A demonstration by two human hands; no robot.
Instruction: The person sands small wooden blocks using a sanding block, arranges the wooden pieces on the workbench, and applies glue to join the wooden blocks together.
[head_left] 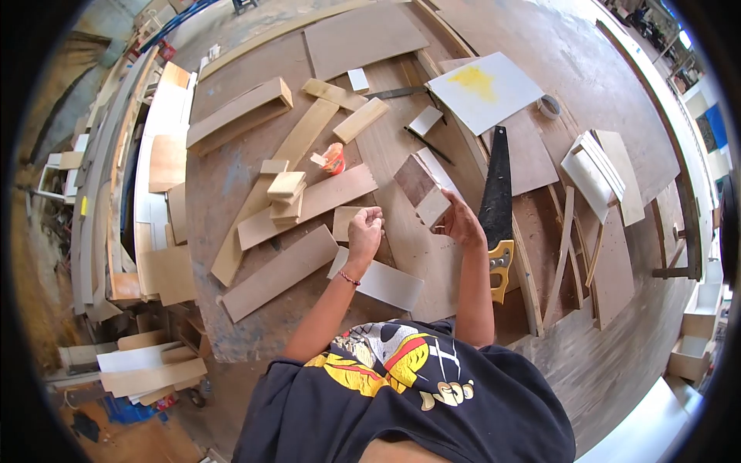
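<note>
In my right hand (461, 221) is a small box-like piece of joined boards (417, 185), tilted, with brown and white faces. My left hand (365, 234) has its fingers curled together, just left of that piece and apart from it. Whatever may be between those fingers is too small to make out. Below the left hand lies a white board (382, 284), and a small square of wood (346, 222) is partly behind it. A handsaw (498, 193) with a yellow handle lies to the right of my right hand.
An orange-red cup (333, 160) with a stick in it stands beyond a stack of wood blocks (286, 193). Long boards (282, 274) lie at left. A white panel with a yellow stain (494, 96) and a tape roll (548, 106) lie at the far right.
</note>
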